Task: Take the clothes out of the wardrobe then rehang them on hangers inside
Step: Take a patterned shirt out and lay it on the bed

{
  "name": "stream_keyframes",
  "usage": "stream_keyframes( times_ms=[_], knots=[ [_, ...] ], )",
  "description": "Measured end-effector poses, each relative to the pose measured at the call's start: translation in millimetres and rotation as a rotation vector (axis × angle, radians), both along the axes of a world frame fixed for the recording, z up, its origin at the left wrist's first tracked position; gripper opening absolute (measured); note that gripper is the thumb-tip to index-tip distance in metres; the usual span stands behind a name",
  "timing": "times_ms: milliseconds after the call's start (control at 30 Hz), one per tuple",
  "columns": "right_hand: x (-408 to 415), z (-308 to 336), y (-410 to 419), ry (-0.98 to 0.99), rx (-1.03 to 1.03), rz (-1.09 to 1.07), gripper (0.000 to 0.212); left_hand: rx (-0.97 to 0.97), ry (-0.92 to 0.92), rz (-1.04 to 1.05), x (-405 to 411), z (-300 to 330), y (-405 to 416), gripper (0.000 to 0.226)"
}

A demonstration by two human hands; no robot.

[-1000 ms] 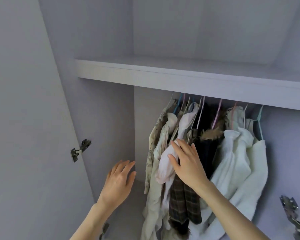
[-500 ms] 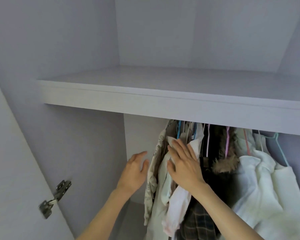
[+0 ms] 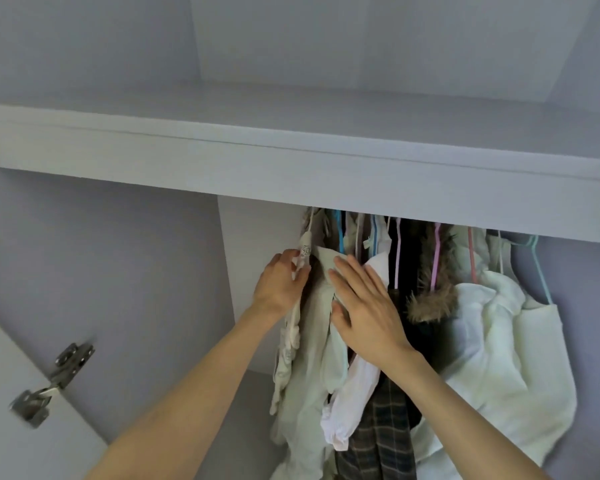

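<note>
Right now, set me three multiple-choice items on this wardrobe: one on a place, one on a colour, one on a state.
1. Where does the fur-trimmed garment hang?
A. left of both hands
B. right of the right hand
C. on the shelf

2. What colour is the hanger farthest right?
A. pale teal
B. red
C. black

3. What is the left hand doing?
A. hanging idle
B. gripping the door hinge
C. holding the printed garment at the row's left end

Answers: 1 B, the fur shows past the right hand's knuckles. 2 A, its wire is pale teal. 3 C, its fingers curl on the printed fabric.
</note>
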State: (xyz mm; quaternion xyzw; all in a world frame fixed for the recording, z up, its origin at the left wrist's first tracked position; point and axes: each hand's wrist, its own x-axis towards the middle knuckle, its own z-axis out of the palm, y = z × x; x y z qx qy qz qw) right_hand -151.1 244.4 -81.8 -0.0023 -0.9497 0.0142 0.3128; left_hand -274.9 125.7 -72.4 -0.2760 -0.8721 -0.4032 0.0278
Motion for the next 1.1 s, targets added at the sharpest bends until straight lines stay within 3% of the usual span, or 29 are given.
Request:
stream_keyframes(
  times_ms=[233, 633, 1100],
  knots=[
    [-1, -3, 2, 0.006, -0.021, 0.016, 0.049, 0.045, 0.128, 0.200, -9, 3, 9, 0.023],
    [-1, -6, 9, 0.020, -0.020, 0.033, 0.049, 0.291, 0.282, 0.211, -12, 20, -19, 0.027],
    [-12, 2, -31, 0.072, -0.117, 0.014, 0.045, 0.246, 0.052, 0.338, 42, -20, -112, 0.035]
  ],
)
